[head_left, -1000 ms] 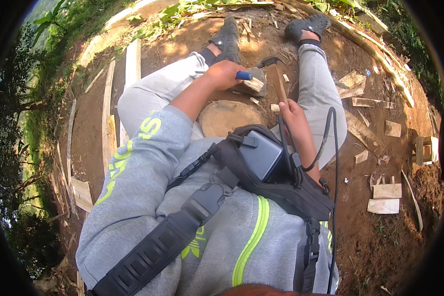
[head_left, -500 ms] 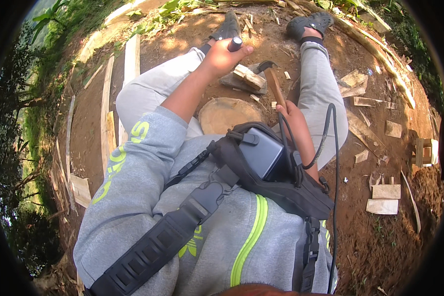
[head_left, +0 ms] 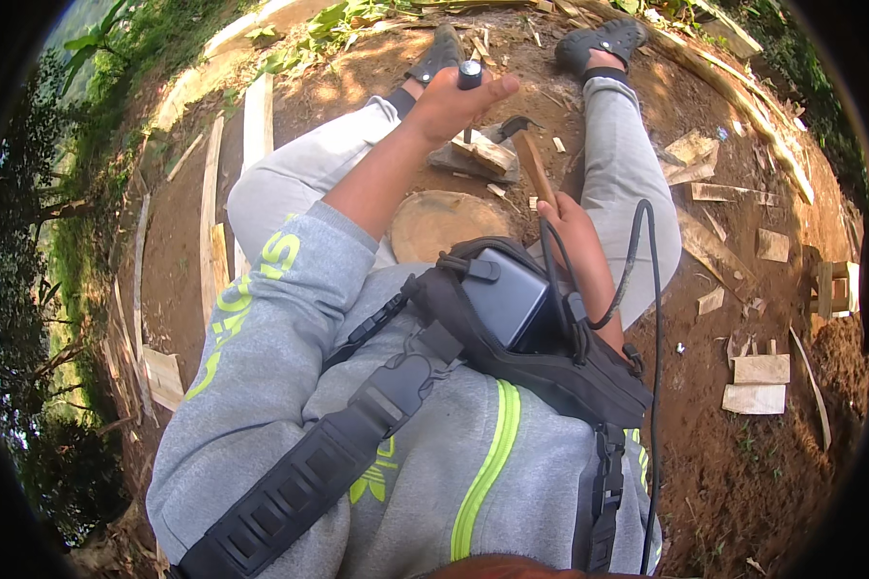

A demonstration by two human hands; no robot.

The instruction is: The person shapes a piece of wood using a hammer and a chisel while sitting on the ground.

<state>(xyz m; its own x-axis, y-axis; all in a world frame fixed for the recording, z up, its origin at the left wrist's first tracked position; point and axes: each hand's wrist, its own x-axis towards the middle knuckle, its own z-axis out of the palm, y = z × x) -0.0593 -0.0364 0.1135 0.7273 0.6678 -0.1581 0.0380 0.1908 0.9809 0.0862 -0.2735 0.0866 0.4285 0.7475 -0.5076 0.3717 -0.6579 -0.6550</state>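
My left hand (head_left: 444, 104) is closed round the black handle of a chisel-like tool (head_left: 469, 75), whose shiny end faces up. Below the fist its thin dark shaft reaches down to a split piece of pale wood (head_left: 488, 151); whether the tip touches is unclear. That wood rests on a dark grey block (head_left: 454, 164). In my right hand (head_left: 572, 230) is the wooden handle of a hammer (head_left: 533, 166); its dark, curved head lies beside the pale wood. Between my legs, nearer to me, sits a round cut log (head_left: 444, 230).
A black chest bag (head_left: 550, 357) with a dark device and a looping cable (head_left: 637, 241) hangs before me. Long boards (head_left: 258, 121) lie on the left. Wood offcuts (head_left: 755, 398) and chips scatter over the dirt at right. A pole (head_left: 763, 121) curves along the far right.
My left hand has turned the tool more upright, its thumb now stretched out to the right, and the shaft shows below the fist. My right hand and the hammer have barely moved.
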